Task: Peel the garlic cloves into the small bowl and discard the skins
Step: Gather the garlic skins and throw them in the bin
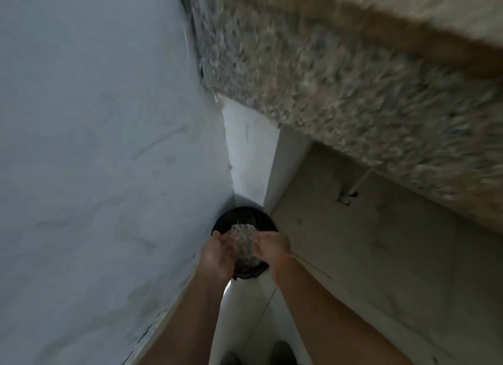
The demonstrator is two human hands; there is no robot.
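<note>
Pale plaster wall (95, 146) beside round black plastic bin (245, 210) | our left hand (220, 253) and right hand (272, 247) cup pale papery garlic skins (242, 239) above bin | risk: light flakes drift outside bin if we let go this high

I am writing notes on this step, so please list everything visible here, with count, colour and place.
bin: one, black, on the floor in the corner
pale speckled thing: one, greyish, held over the bin; too blurred to name
wall: one, white, left
counter: one, speckled grey-brown, upper right
cabinet door: one, beige, under the counter
feet: two, dark, bottom edge
left hand: one, holds the thing's left side
right hand: one, holds its right side
</note>
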